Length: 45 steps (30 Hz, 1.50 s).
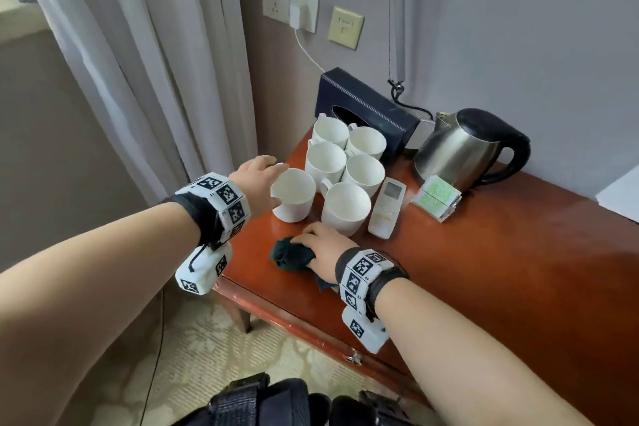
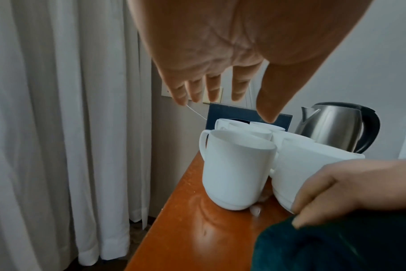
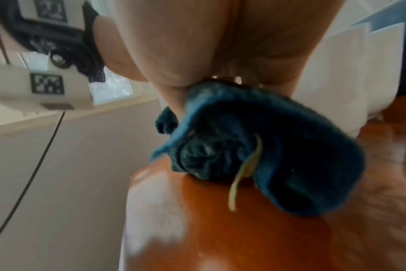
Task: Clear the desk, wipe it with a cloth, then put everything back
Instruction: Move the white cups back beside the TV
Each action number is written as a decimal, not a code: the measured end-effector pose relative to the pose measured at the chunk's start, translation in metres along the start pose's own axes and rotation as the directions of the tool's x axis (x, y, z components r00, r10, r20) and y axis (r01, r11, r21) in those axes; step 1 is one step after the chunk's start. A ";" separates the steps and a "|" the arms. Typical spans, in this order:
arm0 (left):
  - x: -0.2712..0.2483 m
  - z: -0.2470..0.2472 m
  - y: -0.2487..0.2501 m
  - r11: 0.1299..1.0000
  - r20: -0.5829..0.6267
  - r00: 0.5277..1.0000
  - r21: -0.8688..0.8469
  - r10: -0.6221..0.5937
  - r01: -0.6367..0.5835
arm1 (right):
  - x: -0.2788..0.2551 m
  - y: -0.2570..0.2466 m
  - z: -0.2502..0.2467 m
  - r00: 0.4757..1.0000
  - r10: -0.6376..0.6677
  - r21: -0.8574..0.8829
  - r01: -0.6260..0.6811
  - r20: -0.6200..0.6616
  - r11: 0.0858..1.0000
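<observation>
Several white mugs (image 1: 345,156) stand bunched at the far left of the red-brown wooden desk (image 1: 501,270). My left hand (image 1: 257,176) hovers over the nearest mug (image 1: 294,197) at the desk's left edge. In the left wrist view its fingers (image 2: 241,91) are straight and spread above that mug (image 2: 236,172), touching nothing. My right hand (image 1: 318,245) grips a bunched dark teal cloth (image 1: 288,254) and presses it on the desk just in front of the mugs. A thin yellowish strip clings to the cloth (image 3: 278,155).
Behind the mugs lies a dark blue tissue box (image 1: 366,107). A steel kettle (image 1: 463,149), green tea packets (image 1: 436,197) and a white remote (image 1: 385,207) sit to their right. White curtains (image 1: 138,45) hang left of the desk. A charger cable runs from the wall socket (image 1: 304,14).
</observation>
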<state>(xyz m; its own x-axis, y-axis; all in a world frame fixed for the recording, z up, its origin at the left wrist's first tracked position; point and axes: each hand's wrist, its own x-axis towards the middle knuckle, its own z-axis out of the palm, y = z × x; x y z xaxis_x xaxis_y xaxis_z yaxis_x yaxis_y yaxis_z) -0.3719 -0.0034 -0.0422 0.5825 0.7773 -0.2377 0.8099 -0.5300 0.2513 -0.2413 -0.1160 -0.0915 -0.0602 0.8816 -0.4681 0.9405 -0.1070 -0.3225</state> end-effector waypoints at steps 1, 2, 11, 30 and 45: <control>0.003 0.001 -0.004 1.000 0.024 1.000 0.004 0.020 -0.020 | 0.000 -0.002 0.005 1.000 0.007 -0.022 -0.007 -0.003 1.000; 0.006 0.002 -0.007 0.999 0.048 0.998 0.008 0.037 -0.038 | -0.001 -0.003 0.011 1.000 0.007 -0.043 -0.007 0.002 0.999; 0.027 0.009 -0.001 0.994 0.158 0.982 0.035 0.100 -0.107 | -0.019 -0.006 0.003 0.994 0.092 -0.079 -0.087 0.058 0.993; 0.057 0.024 0.023 0.999 0.170 0.984 -0.020 -0.044 0.048 | 0.016 0.035 -0.030 0.804 0.555 0.490 -0.403 -0.214 0.773; 0.052 0.012 0.012 0.994 0.122 0.992 -0.109 -0.006 0.020 | 0.003 0.025 -0.041 0.737 0.606 0.684 -0.276 -0.301 0.675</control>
<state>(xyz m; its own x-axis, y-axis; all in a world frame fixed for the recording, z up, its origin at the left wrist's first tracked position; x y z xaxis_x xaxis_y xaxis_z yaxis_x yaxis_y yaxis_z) -0.3309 0.0270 -0.0625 0.5814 0.7333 -0.3524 0.8088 -0.4743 0.3476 -0.2045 -0.0973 -0.0674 0.6259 0.7228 -0.2929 0.4230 -0.6301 -0.6512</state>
